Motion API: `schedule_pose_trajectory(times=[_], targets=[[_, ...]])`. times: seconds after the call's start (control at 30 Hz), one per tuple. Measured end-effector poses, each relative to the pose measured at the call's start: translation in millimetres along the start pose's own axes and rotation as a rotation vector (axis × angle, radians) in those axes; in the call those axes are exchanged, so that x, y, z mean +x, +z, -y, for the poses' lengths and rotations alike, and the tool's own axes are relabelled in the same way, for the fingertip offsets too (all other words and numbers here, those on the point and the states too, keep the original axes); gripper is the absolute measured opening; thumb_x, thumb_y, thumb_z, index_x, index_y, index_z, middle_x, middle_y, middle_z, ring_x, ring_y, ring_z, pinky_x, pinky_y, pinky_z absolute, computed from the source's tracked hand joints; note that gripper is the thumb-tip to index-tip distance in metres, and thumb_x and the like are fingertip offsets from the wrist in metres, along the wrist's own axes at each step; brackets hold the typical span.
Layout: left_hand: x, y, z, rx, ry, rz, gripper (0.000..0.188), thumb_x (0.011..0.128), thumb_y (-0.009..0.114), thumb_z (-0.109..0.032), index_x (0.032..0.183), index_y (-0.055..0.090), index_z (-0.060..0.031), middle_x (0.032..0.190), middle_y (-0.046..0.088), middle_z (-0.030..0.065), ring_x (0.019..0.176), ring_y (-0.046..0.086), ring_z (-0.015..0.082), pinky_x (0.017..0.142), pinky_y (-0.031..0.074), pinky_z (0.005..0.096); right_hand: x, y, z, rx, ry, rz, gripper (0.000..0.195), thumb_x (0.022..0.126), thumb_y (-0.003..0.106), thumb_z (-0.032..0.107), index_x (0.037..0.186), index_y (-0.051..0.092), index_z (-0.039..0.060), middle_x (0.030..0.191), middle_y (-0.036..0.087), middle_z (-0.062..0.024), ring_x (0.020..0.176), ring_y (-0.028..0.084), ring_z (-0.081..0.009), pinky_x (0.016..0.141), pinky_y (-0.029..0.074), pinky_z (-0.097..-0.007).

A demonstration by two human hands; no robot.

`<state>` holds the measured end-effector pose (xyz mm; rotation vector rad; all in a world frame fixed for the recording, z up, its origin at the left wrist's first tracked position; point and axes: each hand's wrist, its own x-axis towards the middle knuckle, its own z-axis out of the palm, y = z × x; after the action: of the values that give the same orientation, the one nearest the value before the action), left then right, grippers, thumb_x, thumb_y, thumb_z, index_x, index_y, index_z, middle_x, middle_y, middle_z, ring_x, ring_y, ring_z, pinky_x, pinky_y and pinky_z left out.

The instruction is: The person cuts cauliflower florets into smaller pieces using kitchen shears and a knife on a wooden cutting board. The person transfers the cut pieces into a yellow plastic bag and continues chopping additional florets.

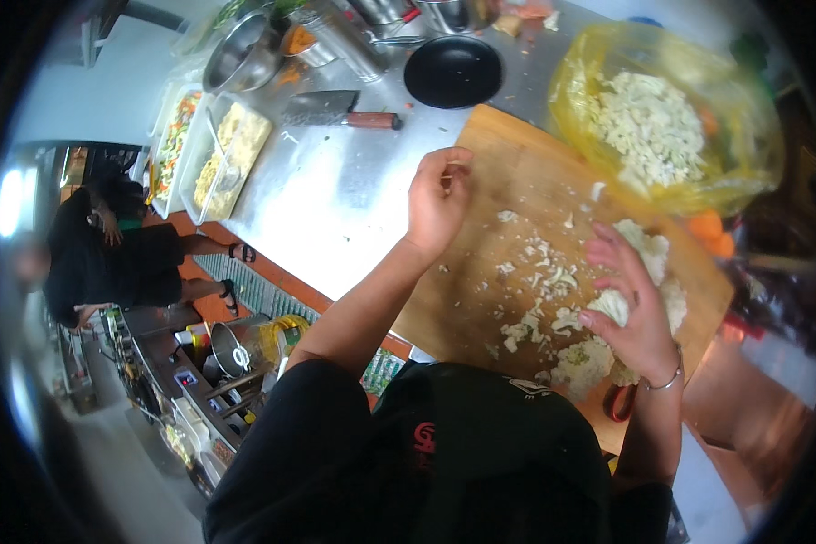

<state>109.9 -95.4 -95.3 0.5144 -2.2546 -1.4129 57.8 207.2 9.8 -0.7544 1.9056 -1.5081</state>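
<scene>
My left hand [440,200] hovers over the left edge of the wooden cutting board [476,306], its fingers loosely curled with nothing visible in them. My right hand [629,306] is spread over the board's right side, close above large cauliflower pieces [583,364]. The hand partly covers these pieces, and I cannot tell whether it touches them. Small cauliflower crumbs [540,262] lie scattered between my hands. Beyond the board's far right edge, a yellow plastic bag [578,88] stands open with cut cauliflower [649,129] inside. A red loop handle [619,402] shows beside my right wrist.
A cleaver [340,112] lies on the steel table [299,177], near a black round lid or plate [453,71]. Food tubs [224,163] and a metal bowl [243,51] line the far left. Another person [115,251] is at left, beyond cooking equipment [170,367]. Carrots [710,231] lie at right.
</scene>
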Motion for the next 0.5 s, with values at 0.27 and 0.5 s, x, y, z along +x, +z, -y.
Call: schedule_pose_trajectory(times=[0.27,0.5], targets=[[-38.5,-25.6,31.1,-0.145,-0.015,-0.087,0.034,0.091,0.05,0.013,0.116,0.064,-0.0039,0.109,0.064,0.0063,0.099,0.065,0.0161,0.084,0.053,0.0283,4.6,31.5,-2.8,0.149,0.045,0.16,0.092,0.08,0.077,-0.002,0.159,0.033,0.0143,0.153,0.047,-0.0076,0.127,0.054,-0.0211,0.097,0.051,-0.0364],[-74.8,-35.7,24.9,-0.22,-0.151,0.032,0.029,0.099,0.047,0.01,0.123,0.058,-0.0024,0.112,0.062,0.0041,0.103,0.061,0.0128,0.089,0.05,0.0252,-17.3,29.3,0.3,0.129,0.021,0.12,0.093,0.081,0.077,-0.003,0.159,0.031,0.0172,0.155,0.046,-0.0069,0.127,0.055,-0.0216,0.097,0.051,-0.0363]])
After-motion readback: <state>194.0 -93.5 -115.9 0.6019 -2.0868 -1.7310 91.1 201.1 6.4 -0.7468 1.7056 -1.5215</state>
